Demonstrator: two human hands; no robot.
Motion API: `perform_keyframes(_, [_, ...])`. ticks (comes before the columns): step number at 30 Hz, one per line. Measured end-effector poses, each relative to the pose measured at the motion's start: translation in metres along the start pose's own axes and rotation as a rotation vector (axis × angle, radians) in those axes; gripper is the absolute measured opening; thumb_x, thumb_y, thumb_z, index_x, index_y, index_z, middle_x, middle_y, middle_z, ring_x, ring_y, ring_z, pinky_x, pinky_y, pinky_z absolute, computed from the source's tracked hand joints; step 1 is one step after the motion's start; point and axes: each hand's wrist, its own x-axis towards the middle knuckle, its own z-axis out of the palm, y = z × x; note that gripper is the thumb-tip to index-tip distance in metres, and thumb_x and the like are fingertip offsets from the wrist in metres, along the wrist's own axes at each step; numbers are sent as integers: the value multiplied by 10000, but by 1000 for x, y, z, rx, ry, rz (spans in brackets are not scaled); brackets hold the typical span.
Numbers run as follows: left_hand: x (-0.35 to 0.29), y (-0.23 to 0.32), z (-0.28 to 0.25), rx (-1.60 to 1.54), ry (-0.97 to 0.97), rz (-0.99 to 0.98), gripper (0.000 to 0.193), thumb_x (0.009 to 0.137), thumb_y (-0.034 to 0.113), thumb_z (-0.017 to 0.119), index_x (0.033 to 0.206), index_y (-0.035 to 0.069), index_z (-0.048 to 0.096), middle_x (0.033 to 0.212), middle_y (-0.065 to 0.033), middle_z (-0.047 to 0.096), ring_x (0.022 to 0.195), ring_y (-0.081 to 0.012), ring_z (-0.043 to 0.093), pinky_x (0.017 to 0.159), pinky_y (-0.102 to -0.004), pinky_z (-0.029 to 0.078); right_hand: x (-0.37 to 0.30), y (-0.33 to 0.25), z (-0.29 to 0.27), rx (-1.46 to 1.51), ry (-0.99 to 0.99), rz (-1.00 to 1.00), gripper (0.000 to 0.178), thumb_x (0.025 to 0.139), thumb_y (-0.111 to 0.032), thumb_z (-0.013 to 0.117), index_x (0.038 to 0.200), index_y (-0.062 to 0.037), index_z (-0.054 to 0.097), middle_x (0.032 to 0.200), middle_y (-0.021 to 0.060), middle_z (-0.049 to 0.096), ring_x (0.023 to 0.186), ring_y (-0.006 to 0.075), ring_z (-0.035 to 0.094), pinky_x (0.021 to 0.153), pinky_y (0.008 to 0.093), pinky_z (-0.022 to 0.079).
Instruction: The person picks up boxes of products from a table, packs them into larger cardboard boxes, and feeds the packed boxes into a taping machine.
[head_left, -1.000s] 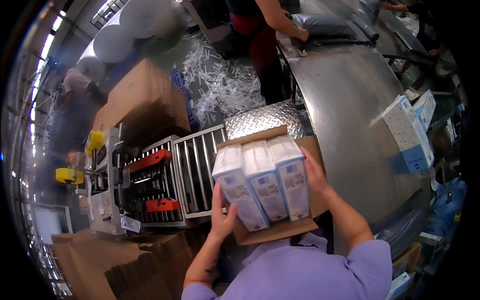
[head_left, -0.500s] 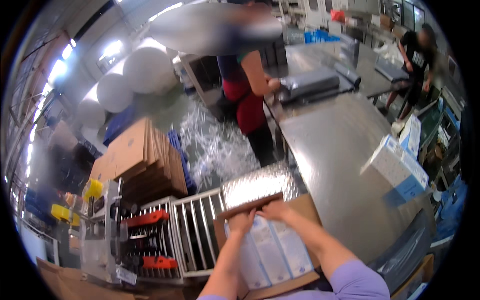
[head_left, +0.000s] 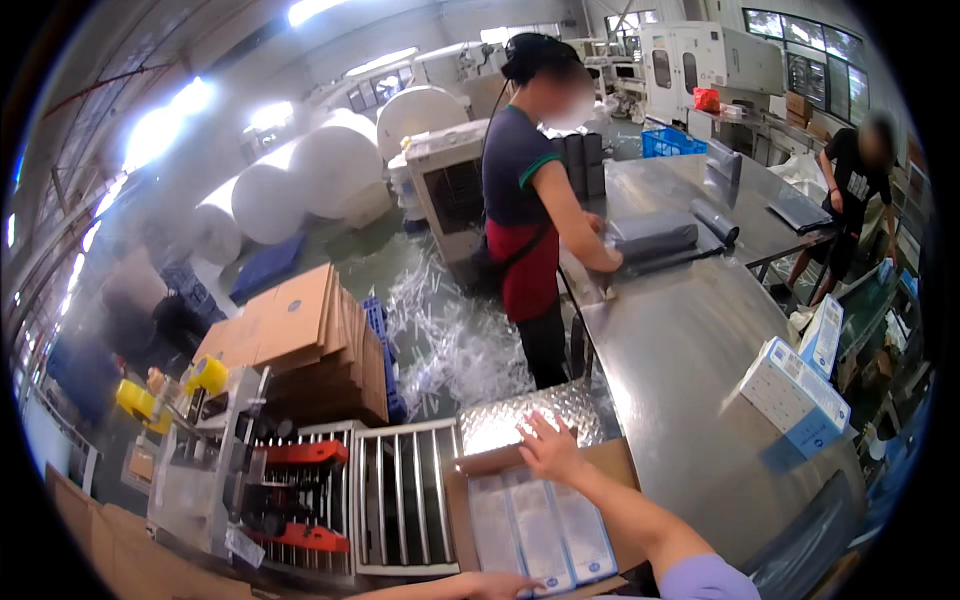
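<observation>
White rolls (head_left: 335, 165) line the back of a workshop as an open carton (head_left: 615, 475), filled with three white-and-blue boxes (head_left: 540, 535), sits between a roller conveyor (head_left: 405, 495) and a steel table (head_left: 690, 320). Fingers spread, the right hand (head_left: 550, 450) is over the carton's far edge, before a bright tread plate (head_left: 500, 420). At the near ends of the boxes lies the left hand (head_left: 503, 585); whether it grips anything cannot be told. Across the table, a co-worker (head_left: 520, 200) reaches toward a grey bundle (head_left: 655, 235).
</observation>
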Motion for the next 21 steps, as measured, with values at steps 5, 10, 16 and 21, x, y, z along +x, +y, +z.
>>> perform_keyframes(5, [-7, 1, -30, 558, 100, -187, 442, 612, 357, 699, 893, 32, 598, 813, -184, 590, 778, -341, 566, 701, -412, 450, -73, -39, 4, -119, -391, 83, 410, 810, -309, 493, 1128, -50, 489, 1212, 124, 459, 1154, 242, 406, 942, 528, 257])
perform_keyframes(10, [48, -36, -44, 635, 546, -155, 123, 715, 173, 530, 717, 85, 617, 730, -128, 615, 687, -269, 614, 552, -404, 474, -150, -29, 49, -176, -223, -6, 382, 804, -258, 487, 1125, -51, 488, 1224, 116, 458, 1170, 231, 393, 941, 580, 222])
perform_keyframes(16, [-3, -73, -117, 133, 1794, -26, 178, 785, 133, 503, 882, -6, 553, 834, -168, 566, 757, -304, 542, 690, -379, 441, -144, -36, 39, -175, -157, 16, 354, 799, -208, 483, 1114, -46, 493, 1218, 120, 461, 1169, 239, 393, 939, 585, 219])
perform_keyframes(21, [139, -82, -96, 426, 1401, -219, 253, 806, 283, 442, 785, 57, 553, 801, -138, 583, 784, -295, 544, 806, -452, 366, -180, -79, 1, -73, -25, 367, 258, 825, -168, 456, 1026, -29, 540, 1084, 161, 528, 1059, 278, 469, 911, 487, 308])
